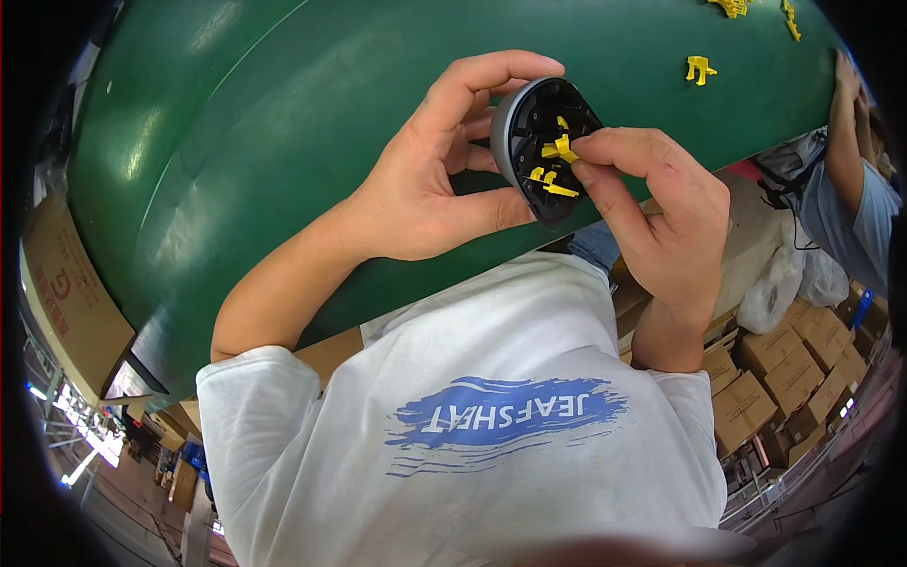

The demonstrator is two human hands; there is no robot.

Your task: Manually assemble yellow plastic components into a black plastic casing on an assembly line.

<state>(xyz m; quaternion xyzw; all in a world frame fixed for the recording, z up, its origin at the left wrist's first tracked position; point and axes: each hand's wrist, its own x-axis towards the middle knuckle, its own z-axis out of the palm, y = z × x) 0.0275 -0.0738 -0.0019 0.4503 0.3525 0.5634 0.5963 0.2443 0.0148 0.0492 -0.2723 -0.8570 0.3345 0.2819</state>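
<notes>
Head view | grey-shelled, black-lined, rounded plastic housing [535,130] gripped by left hand [416,194] | angular yellow plastic clip [562,148] pinched inside by right hand [666,198]'s fingers

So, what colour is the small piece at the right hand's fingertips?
The small piece is bright yellow, best seen in the head view.

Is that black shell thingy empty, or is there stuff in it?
Not empty: yellow pieces show inside the black shell, and the right hand pinches one.
</notes>
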